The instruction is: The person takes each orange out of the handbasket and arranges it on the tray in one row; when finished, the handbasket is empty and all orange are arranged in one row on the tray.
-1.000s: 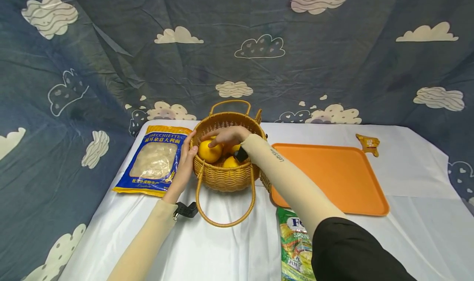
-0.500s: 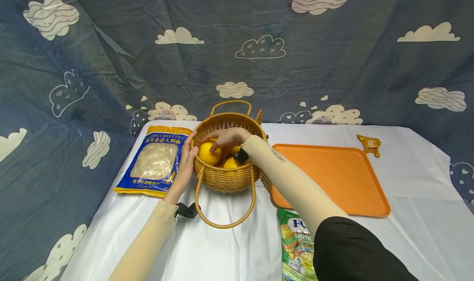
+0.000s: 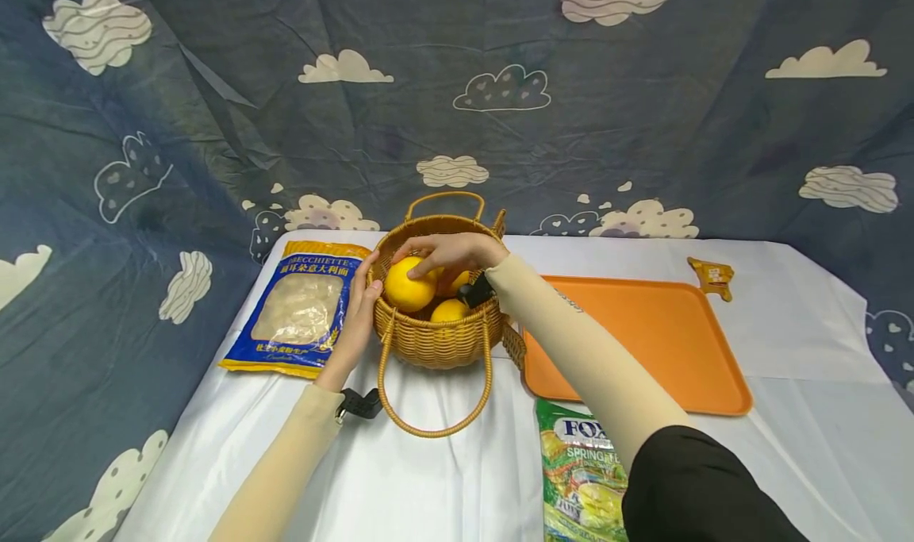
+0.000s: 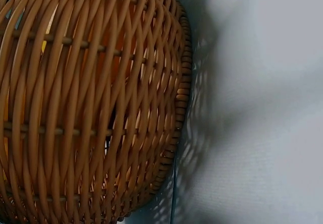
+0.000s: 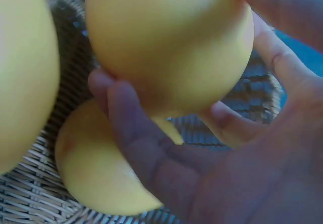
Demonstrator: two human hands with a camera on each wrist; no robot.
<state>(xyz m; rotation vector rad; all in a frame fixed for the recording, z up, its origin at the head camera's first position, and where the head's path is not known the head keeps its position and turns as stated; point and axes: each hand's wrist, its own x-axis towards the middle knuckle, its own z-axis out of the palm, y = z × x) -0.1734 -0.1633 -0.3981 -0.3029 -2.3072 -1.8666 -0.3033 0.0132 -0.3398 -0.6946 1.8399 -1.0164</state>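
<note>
A round wicker basket [image 3: 437, 345] stands on the white cloth and holds several yellow-orange oranges [image 3: 450, 312]. My left hand [image 3: 350, 328] grips its left rim, thumb near the top edge; the left wrist view shows only the woven basket wall [image 4: 96, 103]. Reaching in from the right, my right hand [image 3: 460, 250] holds one orange [image 3: 407, 290]. In the right wrist view, the fingers and thumb of that hand [image 5: 262, 166] curl round the held orange [image 5: 166, 42]. A second orange [image 5: 101, 163] lies below it, and another orange [image 5: 22, 72] fills the left edge.
One basket handle [image 3: 435, 433] droops forward onto the cloth; the other handle [image 3: 444, 196] stands up behind. Left of the basket lies a blue-and-yellow pasta bag [image 3: 296, 308]. An orange tray [image 3: 643, 336], a green Fox's candy bag [image 3: 578, 470] and a small brown packet [image 3: 712, 278] are to the right.
The right hand has risen slightly and shifted right, and the orange in its fingers has come up toward the basket's rim. The left hand stays at the basket's left side.
</note>
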